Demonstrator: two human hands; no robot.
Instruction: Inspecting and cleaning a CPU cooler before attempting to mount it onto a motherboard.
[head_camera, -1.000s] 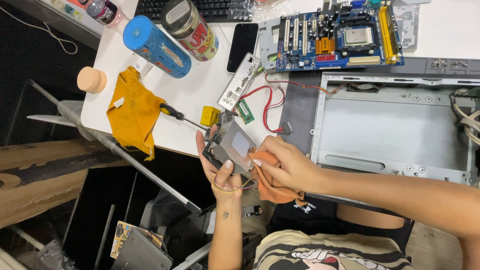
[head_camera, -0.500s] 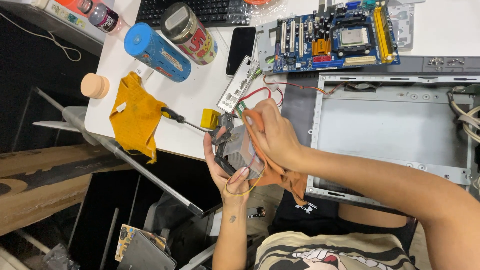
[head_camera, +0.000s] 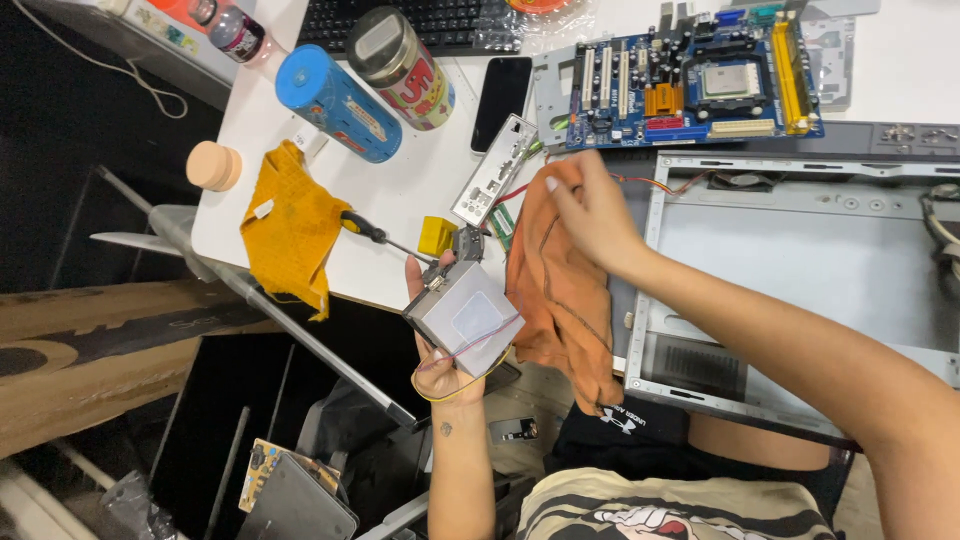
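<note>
Fingers (head_camera: 425, 285) of my left hand (head_camera: 440, 360) curled around a grey metal heatsink block (head_camera: 463, 318), its thin wires looping under my palm, just off the white surface's (head_camera: 400, 200) edge. My right hand (head_camera: 595, 215) pinched an orange cloth (head_camera: 560, 300) hanging beside the block, near the open computer case (head_camera: 800, 260) and blue motherboard (head_camera: 690, 85).

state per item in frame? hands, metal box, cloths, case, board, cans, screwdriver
left hand: gripping the grey metal box, wires looped round it
right hand: holding the orange cloth, lifted off the box
computer case: open, lying flat, bare inside
motherboard: out of the case, flat on the table
blue can: lying on its side
lidded tin: lying, lid on
screwdriver: lying unheld
yellow cloth: draped over the table edge
phone: screen dark
</note>
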